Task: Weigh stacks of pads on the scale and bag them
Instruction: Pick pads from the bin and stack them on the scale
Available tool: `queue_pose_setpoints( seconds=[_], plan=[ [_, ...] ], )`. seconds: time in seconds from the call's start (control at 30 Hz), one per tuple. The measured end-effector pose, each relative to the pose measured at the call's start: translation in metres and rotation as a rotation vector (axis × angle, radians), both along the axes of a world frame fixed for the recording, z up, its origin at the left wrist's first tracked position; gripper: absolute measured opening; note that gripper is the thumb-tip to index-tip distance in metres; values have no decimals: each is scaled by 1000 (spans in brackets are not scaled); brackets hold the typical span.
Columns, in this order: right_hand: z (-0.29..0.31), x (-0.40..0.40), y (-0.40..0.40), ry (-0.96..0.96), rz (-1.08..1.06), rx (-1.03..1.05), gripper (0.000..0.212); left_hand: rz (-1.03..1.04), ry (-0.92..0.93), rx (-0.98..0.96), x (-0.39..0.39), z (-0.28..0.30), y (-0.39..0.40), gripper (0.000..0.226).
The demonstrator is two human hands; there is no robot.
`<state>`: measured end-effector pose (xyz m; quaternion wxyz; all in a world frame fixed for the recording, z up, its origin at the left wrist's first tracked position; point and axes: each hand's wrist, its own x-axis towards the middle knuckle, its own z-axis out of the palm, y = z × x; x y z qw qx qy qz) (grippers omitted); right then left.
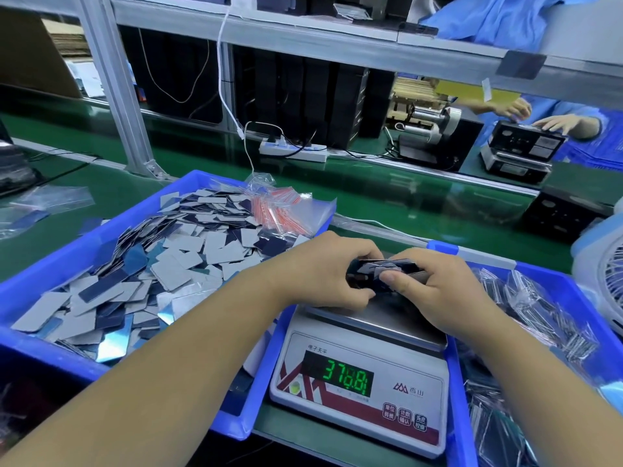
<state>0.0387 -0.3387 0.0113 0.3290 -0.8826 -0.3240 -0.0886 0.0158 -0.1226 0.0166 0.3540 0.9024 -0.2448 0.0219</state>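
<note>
Green bench top (175,156) runs across a factory workstation, with a metal shelf frame (111,79) rising at the left and a white power strip (293,151) lying farther back. At the far right, another person's hands (539,121) rest on a black device.

Near the middle, a white scale (360,385) sits on the bench, its green display blurred but reading roughly 376.8. Just above its steel pan (397,318), both of the wearer's hands meet around a small stack of dark pads (384,269). The left hand (323,267) curls its fingers round the stack's left end. The right hand (435,284) grips the right end, thumb pressed on the near side. Whether the stack touches the pan cannot be told, as the hands hide its underside.

To the left of the scale, a blue tray (30,335) holds a loose heap of grey and dark blue pads (161,264). At the back of that tray lies a bundle of clear bags (286,210) with red strips. On the right, a second blue tray (553,274) holds filled clear bags (539,318). A white fan (606,264) stands at the right edge.
</note>
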Motion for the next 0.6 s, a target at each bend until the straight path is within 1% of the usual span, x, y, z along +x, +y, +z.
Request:
queue_pose_setpoints(
  seconds=[0.07, 0.1, 0.13, 0.17, 0.2, 0.27, 0.33, 0.4, 0.5, 0.6],
  plan=[
    [-2, 2, -1, -15, -31, 13, 10, -1, 49, -70, 0, -1, 1, 42],
    [-4, 3, -2, -18, -51, 23, 15, -1, 88, -104, 1, -2, 2, 51],
    [-5, 4, -3, -33, -69, 25, 31, 1, 121, -128, 1, -2, 3, 60],
    [-6, 3, -4, -43, -93, 25, 43, 2, 147, -143, 1, -3, 4, 68],
    [-6, 3, -4, -47, -116, 32, 45, 1, 167, -156, 2, -3, 4, 75],
    [-5, 3, -4, -33, -148, 62, 35, 0, 188, -191, 4, -5, 4, 84],
    [-3, 3, -4, -29, -169, 74, 31, 28, 187, -218, 7, -7, 3, 88],
    [-1, 4, -7, -42, -183, 79, 30, 67, 191, -248, 10, -9, 4, 88],
    [1, 5, -10, 28, -226, 127, 22, 96, 163, -265, 10, -9, 5, 83],
    [0, 5, -9, 34, -266, 181, 24, 115, 157, -255, 10, -7, 9, 81]
  ],
)
